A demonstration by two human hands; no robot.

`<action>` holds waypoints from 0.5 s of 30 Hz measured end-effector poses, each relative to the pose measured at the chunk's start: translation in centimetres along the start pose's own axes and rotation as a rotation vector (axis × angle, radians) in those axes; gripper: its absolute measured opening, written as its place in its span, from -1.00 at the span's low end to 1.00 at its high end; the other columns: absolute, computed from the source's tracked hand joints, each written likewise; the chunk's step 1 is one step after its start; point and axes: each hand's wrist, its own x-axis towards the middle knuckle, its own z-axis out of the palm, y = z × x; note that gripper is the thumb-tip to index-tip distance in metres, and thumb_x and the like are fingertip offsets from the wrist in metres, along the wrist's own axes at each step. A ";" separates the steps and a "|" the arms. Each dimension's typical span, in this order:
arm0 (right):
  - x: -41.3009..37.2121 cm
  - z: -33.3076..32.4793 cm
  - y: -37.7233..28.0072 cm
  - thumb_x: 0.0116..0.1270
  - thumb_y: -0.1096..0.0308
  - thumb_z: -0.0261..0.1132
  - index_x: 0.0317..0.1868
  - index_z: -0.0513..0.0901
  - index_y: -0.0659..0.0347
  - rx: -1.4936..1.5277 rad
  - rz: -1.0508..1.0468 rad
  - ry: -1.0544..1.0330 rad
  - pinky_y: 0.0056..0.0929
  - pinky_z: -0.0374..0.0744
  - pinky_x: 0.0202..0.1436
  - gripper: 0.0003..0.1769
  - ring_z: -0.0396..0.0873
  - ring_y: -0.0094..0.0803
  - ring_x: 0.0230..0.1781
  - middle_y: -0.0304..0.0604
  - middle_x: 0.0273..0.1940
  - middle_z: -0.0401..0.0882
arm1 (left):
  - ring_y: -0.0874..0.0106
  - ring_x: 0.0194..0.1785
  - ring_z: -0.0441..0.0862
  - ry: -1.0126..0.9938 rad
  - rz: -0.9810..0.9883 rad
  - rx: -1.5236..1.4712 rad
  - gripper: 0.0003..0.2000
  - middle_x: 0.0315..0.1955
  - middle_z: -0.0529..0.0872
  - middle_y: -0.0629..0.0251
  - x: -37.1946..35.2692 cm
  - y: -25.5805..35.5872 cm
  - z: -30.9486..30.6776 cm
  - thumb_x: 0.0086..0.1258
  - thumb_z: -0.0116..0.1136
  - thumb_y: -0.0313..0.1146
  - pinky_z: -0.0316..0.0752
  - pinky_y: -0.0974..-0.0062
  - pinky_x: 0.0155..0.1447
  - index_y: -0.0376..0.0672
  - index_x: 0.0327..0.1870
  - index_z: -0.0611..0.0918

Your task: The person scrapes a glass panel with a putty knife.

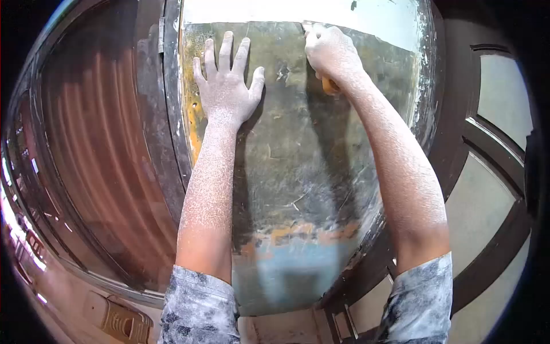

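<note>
My left hand [229, 86] lies flat with fingers spread against the wall panel [286, 137], which is bare, scraped and greenish brown. Higher up and to the right, my right hand [332, 50] is closed around a scraper, whose orange handle [329, 86] sticks out below the fist. Its blade is mostly hidden by the fingers, near the lower edge of the white layer [275, 11] at the top. White dust coats both hands and forearms.
On the left is a dark wooden frame [152, 97] with a brown curtain [97, 114] behind it. A dark panelled door [487, 149] stands to the right. Light blue paint [292, 269] shows low on the wall. A brown plastic chair [123, 321] is at lower left.
</note>
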 end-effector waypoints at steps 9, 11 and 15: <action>-0.8 0.3 -1.6 0.57 0.17 0.03 0.00 0.67 0.27 0.139 -0.075 0.035 -0.18 0.76 -0.16 -0.62 0.78 -0.23 -0.49 0.10 -0.35 0.75 | 0.09 0.71 -0.11 -0.145 0.125 -0.024 -0.32 0.67 0.05 0.35 -2.1 -1.9 -1.8 0.51 0.02 0.21 -0.20 -0.13 0.68 0.30 0.62 0.27; -0.9 -1.6 -3.0 0.50 0.23 -0.01 0.05 0.72 0.26 0.369 0.147 -0.217 -0.06 0.64 0.20 -0.59 0.71 0.04 0.08 0.17 -0.03 0.74 | 0.09 0.71 -0.12 -0.154 0.161 -0.030 -0.32 0.67 0.04 0.33 -2.1 -2.4 -1.8 0.51 0.02 0.22 -0.20 -0.12 0.68 0.30 0.62 0.27; -1.0 1.5 -2.4 0.59 0.18 0.03 -0.02 0.69 0.24 0.226 -0.063 0.132 -0.23 0.75 -0.22 -0.63 0.74 -0.23 -0.57 0.02 -0.49 0.72 | 0.12 0.72 -0.15 -0.213 0.170 0.047 -0.14 0.68 -0.01 0.30 -0.6 -3.2 -2.7 0.37 0.06 0.44 -0.24 -0.10 0.70 0.33 0.65 0.17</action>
